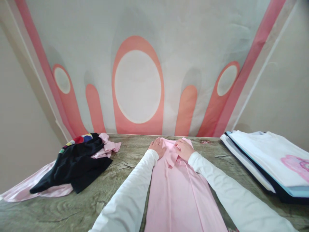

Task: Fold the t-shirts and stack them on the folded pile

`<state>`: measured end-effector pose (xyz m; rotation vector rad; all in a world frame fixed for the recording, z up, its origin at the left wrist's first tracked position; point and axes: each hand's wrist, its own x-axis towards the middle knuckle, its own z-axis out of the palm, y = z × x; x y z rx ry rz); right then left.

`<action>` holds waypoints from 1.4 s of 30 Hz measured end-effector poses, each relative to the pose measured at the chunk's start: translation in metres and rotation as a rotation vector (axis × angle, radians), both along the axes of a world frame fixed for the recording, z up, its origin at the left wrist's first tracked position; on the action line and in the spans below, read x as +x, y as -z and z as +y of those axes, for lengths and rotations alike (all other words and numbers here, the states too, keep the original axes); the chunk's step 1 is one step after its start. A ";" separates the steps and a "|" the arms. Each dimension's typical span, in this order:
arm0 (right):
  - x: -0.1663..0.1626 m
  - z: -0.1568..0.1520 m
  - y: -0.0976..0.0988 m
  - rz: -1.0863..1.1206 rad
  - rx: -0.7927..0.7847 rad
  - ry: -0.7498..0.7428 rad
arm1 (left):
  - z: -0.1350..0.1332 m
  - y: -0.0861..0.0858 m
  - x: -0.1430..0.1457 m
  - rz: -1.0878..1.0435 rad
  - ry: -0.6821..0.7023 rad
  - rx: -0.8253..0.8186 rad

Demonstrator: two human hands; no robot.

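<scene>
A pink garment (178, 190) lies stretched lengthwise down the middle of the wood-grain table (125, 154), its far end near the table's back edge. My left hand (158, 147) rests flat on the garment's far left corner, fingers stretched out. My right hand (184, 149) lies on the far right part, fingers curled into a bunched fold of the pink cloth. Both arms wear white sleeves.
A heap of unfolded clothes sits at the left: a black garment (77, 162) with coloured print over pink cloth (109, 145). A stack of folded shirts (270, 158), white on top, lies at the right. A pink-and-white patterned sheet (137, 83) hangs behind the table.
</scene>
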<state>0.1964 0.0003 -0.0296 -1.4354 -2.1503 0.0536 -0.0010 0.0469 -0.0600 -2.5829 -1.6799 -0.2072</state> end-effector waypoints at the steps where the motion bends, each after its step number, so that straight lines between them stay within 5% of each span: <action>1: -0.004 -0.004 -0.004 -0.016 0.027 -0.046 | 0.000 0.000 0.000 -0.002 -0.006 0.005; 7: -0.032 -0.048 -0.009 -0.206 -0.054 -0.342 | 0.001 -0.001 0.000 0.020 -0.038 -0.014; 17: -0.012 -0.117 -0.013 -0.260 -0.165 -0.391 | 0.001 -0.002 0.000 -0.047 -0.045 0.008; 23: 0.002 -0.088 -0.019 -0.180 -0.109 -0.339 | -0.003 -0.007 0.000 -0.054 -0.094 0.021; 28: 0.021 -0.058 0.002 -0.234 -0.137 -0.191 | -0.010 -0.021 0.005 -0.059 -0.024 0.182; 34: 0.025 -0.058 0.014 -0.262 -0.152 -0.169 | -0.018 -0.022 0.019 -0.006 0.290 0.066; 42: 0.023 -0.061 0.013 -0.279 -0.116 -0.131 | -0.031 -0.014 0.021 0.003 0.235 0.043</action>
